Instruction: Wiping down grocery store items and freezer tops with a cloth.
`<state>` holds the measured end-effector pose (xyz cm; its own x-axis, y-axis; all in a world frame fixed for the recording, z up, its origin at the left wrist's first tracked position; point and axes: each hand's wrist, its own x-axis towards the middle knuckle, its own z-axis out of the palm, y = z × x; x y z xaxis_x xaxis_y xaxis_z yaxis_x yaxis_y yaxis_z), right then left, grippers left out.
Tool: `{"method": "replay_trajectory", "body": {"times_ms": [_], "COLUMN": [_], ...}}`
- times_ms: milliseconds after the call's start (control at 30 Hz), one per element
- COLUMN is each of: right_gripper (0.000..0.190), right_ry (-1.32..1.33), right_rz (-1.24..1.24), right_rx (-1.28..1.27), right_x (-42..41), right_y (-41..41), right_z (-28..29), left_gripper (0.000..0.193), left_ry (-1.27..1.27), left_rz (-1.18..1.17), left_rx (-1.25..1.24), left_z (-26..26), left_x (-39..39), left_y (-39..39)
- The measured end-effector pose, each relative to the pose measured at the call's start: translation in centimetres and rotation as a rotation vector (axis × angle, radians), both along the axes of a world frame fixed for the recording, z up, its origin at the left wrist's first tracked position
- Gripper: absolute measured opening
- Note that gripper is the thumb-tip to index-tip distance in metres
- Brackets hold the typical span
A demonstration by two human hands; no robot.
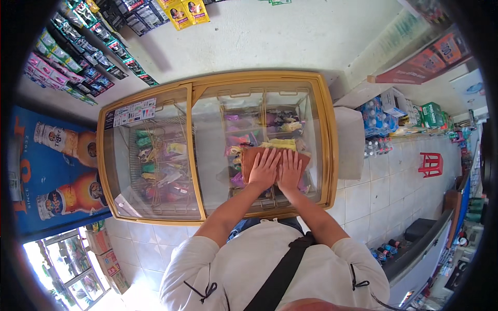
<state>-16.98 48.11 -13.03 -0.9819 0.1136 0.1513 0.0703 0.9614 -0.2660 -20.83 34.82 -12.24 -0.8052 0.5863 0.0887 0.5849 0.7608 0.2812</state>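
Observation:
Both palms press flat on a folded reddish-brown cloth [249, 159], which lies on the right glass lid [212, 155] of a chest freezer. My left hand [265, 167] covers the cloth's middle, fingers pointing away from me. Beside it, almost touching, my right hand [290, 169] rests on the cloth's right part. Under the glass, wire baskets [264, 116] hold colourful wrapped packets [286, 120]. The left glass lid [128, 167] shows more packets [175, 151] beneath. A yellow-brown frame [196, 155] runs between and around the lids.
Strips of sachets [93, 42] hang on the wall behind the freezer. A blue beer-branded panel [62, 167] stands at its left. To the right are packs of bottles [375, 116], a red plastic stool [430, 164] and a dark-edged counter [420, 241]. Cartons [107, 260] are stacked at lower left.

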Motion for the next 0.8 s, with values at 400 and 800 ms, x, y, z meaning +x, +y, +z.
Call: {"method": "replay_trajectory", "body": {"times_ms": [400,800], "right_gripper": [0.054,0.054], "right_ry": [0.097,0.08], "right_rz": [-0.041,-0.117], "right_rx": [0.083,0.126], "right_x": [-22.1,-28.3], "right_y": [8.5,10.7], "right_z": [1.6,1.9], "left_gripper": [0.055,0.052], "left_ry": [0.123,0.153], "left_rz": [0.183,0.193], "left_rx": [0.104,0.038], "left_z": [1.5,1.1], "left_x": [-21.1,-27.7], "left_y": [9.2,12.2]}}
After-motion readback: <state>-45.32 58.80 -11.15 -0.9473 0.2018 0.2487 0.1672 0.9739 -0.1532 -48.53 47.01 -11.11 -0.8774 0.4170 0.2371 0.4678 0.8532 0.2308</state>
